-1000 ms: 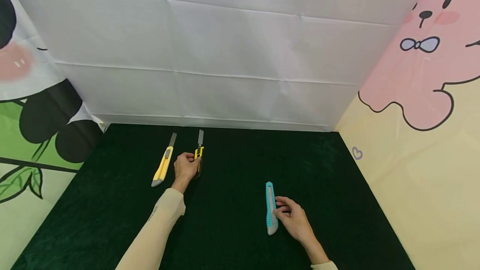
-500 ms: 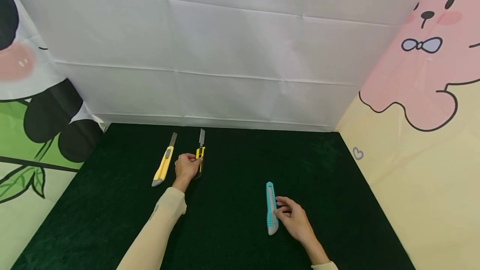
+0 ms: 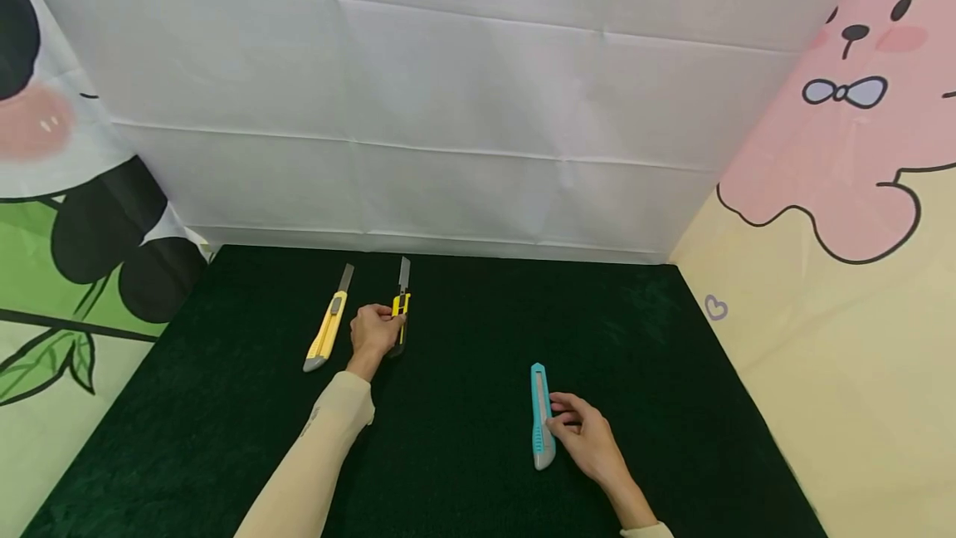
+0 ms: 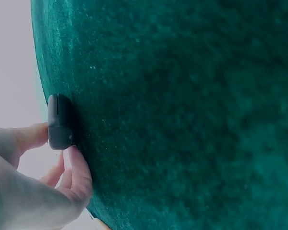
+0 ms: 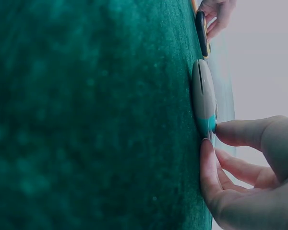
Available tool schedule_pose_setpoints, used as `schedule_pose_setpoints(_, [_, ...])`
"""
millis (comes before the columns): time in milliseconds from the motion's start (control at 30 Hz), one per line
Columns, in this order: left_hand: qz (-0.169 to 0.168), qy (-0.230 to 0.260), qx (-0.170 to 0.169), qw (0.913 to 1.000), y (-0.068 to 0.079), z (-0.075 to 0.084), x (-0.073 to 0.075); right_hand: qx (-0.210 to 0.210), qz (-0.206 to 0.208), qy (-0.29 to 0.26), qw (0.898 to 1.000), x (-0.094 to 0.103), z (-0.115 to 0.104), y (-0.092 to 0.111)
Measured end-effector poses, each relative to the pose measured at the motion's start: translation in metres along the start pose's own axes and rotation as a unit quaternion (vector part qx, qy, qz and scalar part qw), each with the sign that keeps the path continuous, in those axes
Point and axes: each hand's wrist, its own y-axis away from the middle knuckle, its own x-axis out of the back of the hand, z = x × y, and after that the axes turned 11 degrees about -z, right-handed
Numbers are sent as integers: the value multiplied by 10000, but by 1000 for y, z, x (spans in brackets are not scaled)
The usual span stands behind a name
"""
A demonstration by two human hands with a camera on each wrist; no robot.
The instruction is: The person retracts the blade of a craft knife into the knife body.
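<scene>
Head view: left fingers [image 4: 81, 172] narrowed to a pinch on the black-and-yellow cutter [image 3: 401, 304], lying toward the far edge of the green surface [image 3: 463, 339]; right fingers [image 5: 210, 172] likewise pinching the blue cutter [image 3: 538, 405], nearer and off to the right. Most worrying: the bare blade [image 3: 404, 272], close to the white backdrop [image 3: 478, 198]. Could snag the fabric if pushed forward, or nick skin if twisted in a light pinch. Also a hazard: the yellow cutter [image 3: 326, 330], just left of the left fingers and likewise with steel out; could graze on a careless sweep leftward. On the blue cutter, no blade visible past the tip; more likely to pivot or slip, if lifted by the edge alone. Firmness of either hold: cannot tell.
</scene>
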Motion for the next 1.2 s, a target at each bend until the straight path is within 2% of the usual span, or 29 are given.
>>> schedule_pose_setpoints(200, [82,-107,76,9999,5,1,-2,23,-36,59,10000,2,1,3])
schedule_pose_setpoints(433, [22,-177,225,9996,11,1,-1,-1,-85,62,9999,5,3,7])
schedule_pose_setpoints(800, [-60,97,389,9992,22,-2,-5,-58,-249,-98,9996,10,5,15])
schedule_pose_setpoints(1200, [213,305,450,9983,38,-5,-7,61,-286,33,9996,16,4,20])
